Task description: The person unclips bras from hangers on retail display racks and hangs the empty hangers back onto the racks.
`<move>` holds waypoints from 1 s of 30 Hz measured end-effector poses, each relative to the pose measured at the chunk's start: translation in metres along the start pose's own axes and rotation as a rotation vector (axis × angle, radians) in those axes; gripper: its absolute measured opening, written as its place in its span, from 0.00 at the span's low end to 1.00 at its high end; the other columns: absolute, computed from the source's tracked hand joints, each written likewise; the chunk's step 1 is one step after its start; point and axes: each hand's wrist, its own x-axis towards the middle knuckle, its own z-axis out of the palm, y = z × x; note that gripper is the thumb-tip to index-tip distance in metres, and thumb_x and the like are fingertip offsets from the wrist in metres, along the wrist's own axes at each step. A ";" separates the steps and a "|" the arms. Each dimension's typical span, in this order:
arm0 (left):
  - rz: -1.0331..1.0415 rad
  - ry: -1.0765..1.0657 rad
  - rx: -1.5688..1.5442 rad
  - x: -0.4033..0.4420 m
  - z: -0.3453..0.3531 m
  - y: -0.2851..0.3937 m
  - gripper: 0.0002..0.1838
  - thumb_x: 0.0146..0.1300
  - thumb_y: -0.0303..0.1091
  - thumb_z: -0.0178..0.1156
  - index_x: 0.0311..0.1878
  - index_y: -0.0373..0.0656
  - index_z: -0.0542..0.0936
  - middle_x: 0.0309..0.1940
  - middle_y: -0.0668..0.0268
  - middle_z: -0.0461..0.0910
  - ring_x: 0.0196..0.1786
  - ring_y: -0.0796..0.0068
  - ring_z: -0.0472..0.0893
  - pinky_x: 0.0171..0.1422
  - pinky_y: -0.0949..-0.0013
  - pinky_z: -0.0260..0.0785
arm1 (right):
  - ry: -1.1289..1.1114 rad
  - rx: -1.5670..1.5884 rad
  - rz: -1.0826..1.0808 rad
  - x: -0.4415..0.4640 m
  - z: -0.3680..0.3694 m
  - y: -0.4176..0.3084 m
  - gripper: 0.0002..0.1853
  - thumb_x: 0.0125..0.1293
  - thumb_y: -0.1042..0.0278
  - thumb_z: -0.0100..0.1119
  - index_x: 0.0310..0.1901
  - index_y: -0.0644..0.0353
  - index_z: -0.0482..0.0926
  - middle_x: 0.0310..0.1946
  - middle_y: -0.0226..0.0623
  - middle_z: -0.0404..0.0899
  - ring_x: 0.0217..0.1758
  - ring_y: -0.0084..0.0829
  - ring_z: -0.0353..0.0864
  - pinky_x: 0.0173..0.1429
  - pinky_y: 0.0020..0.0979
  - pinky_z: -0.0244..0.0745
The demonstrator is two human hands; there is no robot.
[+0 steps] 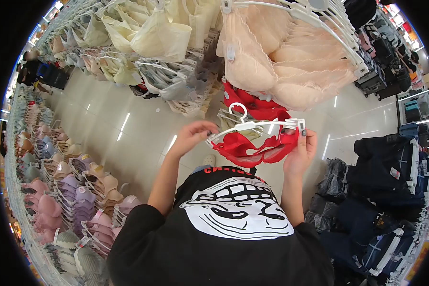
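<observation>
A red bra [252, 151] hangs from a white plastic hanger [247, 126] in front of my chest. My left hand [198, 135] is closed at the hanger's left end, with fingers and thumb near the clip and the bra's edge. At the other end, my right hand [302, 148] grips the hanger's right tip and the red strap beside it, thumb on top. The hanger's hook points up and away from me, free of any rail. Just beyond it, more red bras [257, 104] hang below a row of peach lace bras [291, 57].
Cream bras [150, 35] and grey ones [169, 78] hang on the rack ahead. Racks of pink and lilac bras [76, 193] stand at left. Dark folded clothes [376, 205] fill the right side. Suitcases [376, 78] stand at far right; a person [31, 69] is far left.
</observation>
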 end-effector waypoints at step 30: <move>0.219 0.145 0.180 0.029 0.075 0.095 0.08 0.60 0.32 0.53 0.32 0.36 0.74 0.18 0.71 0.70 0.21 0.88 0.66 0.24 0.80 0.59 | -0.370 -0.565 -0.406 -0.008 0.069 -0.001 0.25 0.42 0.81 0.65 0.47 0.63 0.70 0.35 0.38 0.74 0.38 0.33 0.76 0.42 0.28 0.71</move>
